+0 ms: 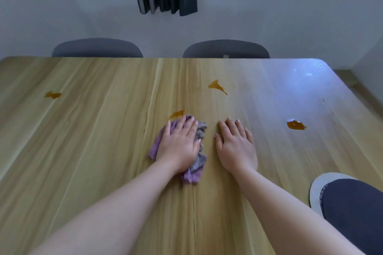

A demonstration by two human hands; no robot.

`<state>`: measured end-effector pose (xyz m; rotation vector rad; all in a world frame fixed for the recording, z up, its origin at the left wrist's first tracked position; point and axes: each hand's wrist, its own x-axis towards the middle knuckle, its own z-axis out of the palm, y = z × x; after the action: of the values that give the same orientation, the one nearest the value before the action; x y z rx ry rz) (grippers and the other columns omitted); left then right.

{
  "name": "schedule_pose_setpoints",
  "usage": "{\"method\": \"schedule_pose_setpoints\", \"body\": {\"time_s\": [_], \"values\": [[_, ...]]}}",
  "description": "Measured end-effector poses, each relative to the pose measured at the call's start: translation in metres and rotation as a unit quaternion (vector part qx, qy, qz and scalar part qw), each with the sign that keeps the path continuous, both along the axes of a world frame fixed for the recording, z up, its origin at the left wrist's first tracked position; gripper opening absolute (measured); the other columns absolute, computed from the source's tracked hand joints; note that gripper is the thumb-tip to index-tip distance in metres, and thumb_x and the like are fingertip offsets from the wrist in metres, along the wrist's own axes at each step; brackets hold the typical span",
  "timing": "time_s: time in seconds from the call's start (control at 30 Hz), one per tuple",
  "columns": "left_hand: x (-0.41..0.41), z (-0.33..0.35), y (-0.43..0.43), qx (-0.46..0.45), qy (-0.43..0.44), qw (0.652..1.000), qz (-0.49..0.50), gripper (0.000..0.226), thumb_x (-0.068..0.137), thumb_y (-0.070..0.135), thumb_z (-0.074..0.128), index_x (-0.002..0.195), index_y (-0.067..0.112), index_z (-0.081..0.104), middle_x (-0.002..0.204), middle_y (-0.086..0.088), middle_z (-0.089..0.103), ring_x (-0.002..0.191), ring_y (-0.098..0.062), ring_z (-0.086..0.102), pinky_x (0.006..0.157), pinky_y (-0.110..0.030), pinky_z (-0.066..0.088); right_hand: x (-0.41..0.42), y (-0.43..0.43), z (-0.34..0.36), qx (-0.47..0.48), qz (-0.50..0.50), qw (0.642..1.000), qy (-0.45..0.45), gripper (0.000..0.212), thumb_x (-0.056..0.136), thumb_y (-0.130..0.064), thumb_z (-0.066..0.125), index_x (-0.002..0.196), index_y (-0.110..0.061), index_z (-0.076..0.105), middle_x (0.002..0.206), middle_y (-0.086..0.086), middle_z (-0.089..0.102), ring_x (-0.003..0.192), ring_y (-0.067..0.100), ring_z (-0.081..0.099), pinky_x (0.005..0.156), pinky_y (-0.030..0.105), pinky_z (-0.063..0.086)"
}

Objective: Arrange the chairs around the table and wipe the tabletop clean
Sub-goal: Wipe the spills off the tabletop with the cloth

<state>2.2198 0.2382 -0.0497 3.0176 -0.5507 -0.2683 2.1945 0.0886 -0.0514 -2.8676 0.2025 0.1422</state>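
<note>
Here, purple cloth flat under left hand, beside brown spill

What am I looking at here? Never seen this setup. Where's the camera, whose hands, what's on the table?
There is no robot here. A person works bare-handed, and the single picture comes from a wide-angle camera worn on their head, looking forward and down.

The left hand presses flat on a crumpled purple-grey cloth; it does not grip the cloth. The right hand rests flat on the wooden table beside it and holds nothing.

Four amber spills mark the tabletop: the near spill just beyond the cloth, the middle spill farther back, the left spill and the right spill.

The left far chair and right far chair stand at the far edge. Part of a near chair shows at lower right.
</note>
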Motion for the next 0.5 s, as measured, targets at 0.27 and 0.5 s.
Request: {"method": "schedule_pose_setpoints", "body": {"time_s": [0.27,0.5], "values": [[0.023,0.003,0.001,0.005,0.003,1.000,0.010,0.057,0.100,0.041,0.018,0.152,0.022,0.002,0.159,0.009,-0.004,0.146,-0.008,-0.009,0.118,-0.043,-0.006,0.001,-0.001,0.000,0.006,-0.001,1.000,-0.008,0.051,0.101,-0.042,0.017,0.151,-0.032,0.015,0.160,-0.007,0.006,0.148,0.013,-0.002,0.118,0.031,-0.003],[0.038,0.001,-0.008,0.008,0.023,0.998,0.066,0.058,0.100,0.041,0.016,0.152,0.019,0.000,0.159,0.007,-0.006,0.146,-0.011,-0.011,0.117,-0.048,-0.006,0.001,-0.001,-0.004,0.011,0.001,1.000,-0.014,0.050,0.101,-0.042,0.019,0.150,-0.032,0.018,0.160,-0.007,0.008,0.148,0.014,-0.001,0.118,0.032,-0.001]]}}
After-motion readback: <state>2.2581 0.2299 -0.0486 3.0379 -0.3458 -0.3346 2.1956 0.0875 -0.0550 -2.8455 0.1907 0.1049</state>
